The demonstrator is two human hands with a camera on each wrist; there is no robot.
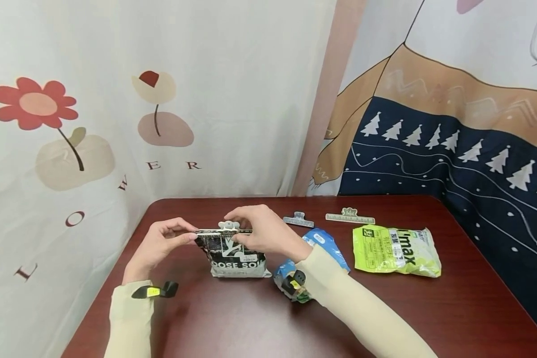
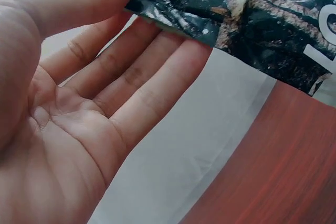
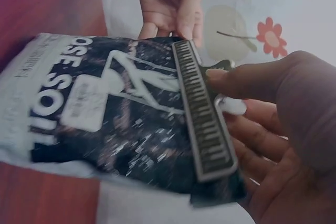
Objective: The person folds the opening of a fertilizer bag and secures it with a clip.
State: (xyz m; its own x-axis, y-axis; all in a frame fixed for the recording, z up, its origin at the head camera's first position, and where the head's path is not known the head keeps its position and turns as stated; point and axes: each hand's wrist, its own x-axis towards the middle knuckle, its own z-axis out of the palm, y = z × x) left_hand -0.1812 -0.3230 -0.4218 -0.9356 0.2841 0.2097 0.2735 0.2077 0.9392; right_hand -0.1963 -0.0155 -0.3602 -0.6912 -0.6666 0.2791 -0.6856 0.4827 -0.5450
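A black and white bag of loose soil [image 1: 239, 266] stands upright on the table, a flat ruler-like bag clip [image 3: 202, 114] lying across its top edge. At the bag's left top corner my left hand [image 1: 158, 243] pinches the film, thumb in front near the clip's end and fingers behind, as the left wrist view of the bag [image 2: 262, 30] shows. My right hand [image 1: 270, 231] holds the clip by its handle, the thumb on the near side and the other fingers behind. Parts of those fingers are hidden by the clip and bag.
Under my right forearm lies a blue bag [image 1: 324, 243], partly covered. A lime-green bag [image 1: 396, 251] lies to its right. Behind them rest a dark grey clip [image 1: 299, 219] and a pale clip [image 1: 350, 216]. Curtains [image 1: 232, 99] hang beyond the table's [image 1: 232, 323] far edge.
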